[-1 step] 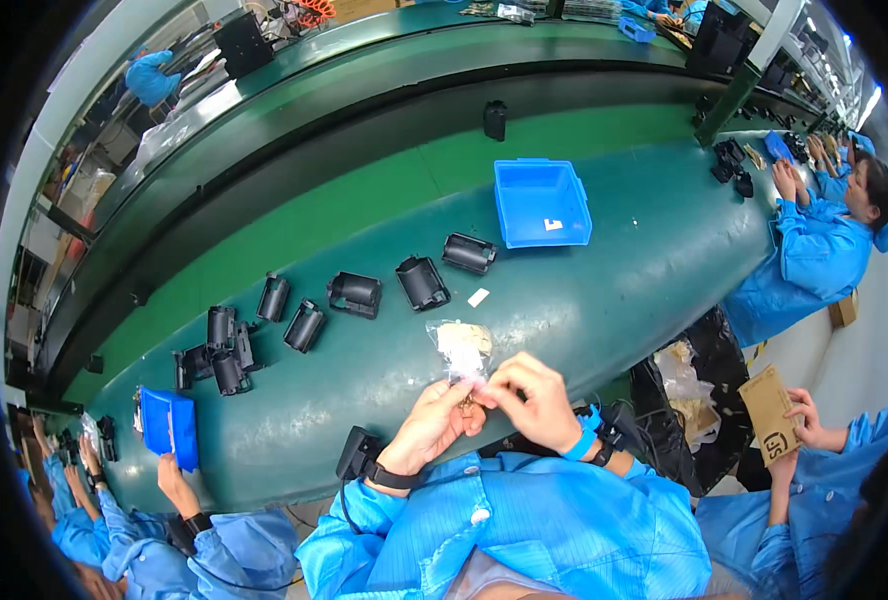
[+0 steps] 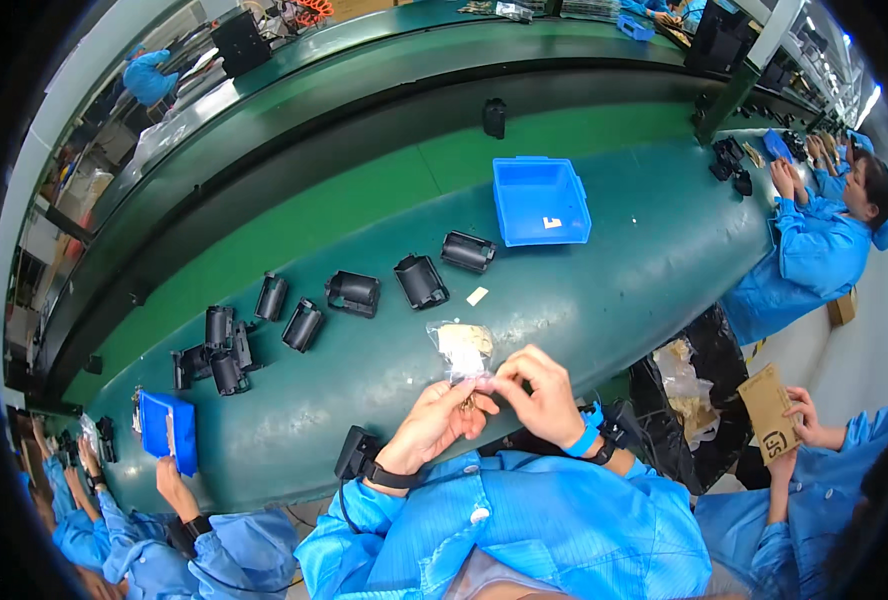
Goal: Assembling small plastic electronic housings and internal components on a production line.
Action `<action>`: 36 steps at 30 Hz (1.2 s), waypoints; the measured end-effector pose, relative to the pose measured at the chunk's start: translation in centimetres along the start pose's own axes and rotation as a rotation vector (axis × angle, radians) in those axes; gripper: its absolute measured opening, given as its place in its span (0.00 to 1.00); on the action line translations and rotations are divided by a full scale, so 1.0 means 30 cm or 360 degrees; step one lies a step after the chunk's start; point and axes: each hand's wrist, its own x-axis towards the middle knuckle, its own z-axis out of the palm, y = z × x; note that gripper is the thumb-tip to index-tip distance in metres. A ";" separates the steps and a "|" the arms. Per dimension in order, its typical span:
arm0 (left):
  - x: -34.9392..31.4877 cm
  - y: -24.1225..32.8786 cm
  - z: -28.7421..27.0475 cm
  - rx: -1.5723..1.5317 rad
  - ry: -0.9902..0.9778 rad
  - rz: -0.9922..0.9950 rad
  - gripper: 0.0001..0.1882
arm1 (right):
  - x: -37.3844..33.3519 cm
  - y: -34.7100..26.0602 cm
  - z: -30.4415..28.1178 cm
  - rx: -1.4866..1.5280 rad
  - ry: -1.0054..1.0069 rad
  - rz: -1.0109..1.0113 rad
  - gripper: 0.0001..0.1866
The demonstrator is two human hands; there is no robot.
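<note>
A clear plastic bag [image 2: 464, 347] with pale tan and white contents lies on the green table just in front of me. My left hand [image 2: 432, 428] is closed, its thumb and finger pinching the bag's near end. Small brass-coloured pieces [image 2: 467, 404] show at its curled fingers; their kind is too small to make out. Close against it, my right hand [image 2: 539, 398] is closed in a pinch at the same end of the bag. What exactly lies between its fingertips is hidden.
Several black plastic housings [image 2: 353, 293] lie across the table to the left. A blue bin [image 2: 542, 240] stands beyond the bag, with a small pale piece [image 2: 477, 296] nearer. A co-worker at right holds a cardboard piece [image 2: 767, 412] beside a black-lined waste bin [image 2: 734, 405].
My right hand has shifted slightly up, its fingers still at the bag's end. My left hand and the bag have hardly moved.
</note>
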 end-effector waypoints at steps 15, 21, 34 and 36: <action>-0.024 -0.012 0.022 0.0779 -0.0221 -0.0320 0.16 | 0.046 0.161 -0.105 0.0815 -0.0152 0.0281 0.14; -0.071 -0.044 0.067 0.0654 0.0102 -0.0288 0.11 | 0.022 0.117 -0.083 0.1240 -0.0200 0.0346 0.11; 0.059 -0.091 0.169 0.0391 -0.0450 -0.0359 0.15 | -0.119 0.117 -0.214 0.0843 0.0891 0.0274 0.05; 0.083 -0.088 0.150 0.0327 -0.0561 -0.0400 0.15 | -0.116 0.127 -0.222 0.0846 0.0817 0.0215 0.05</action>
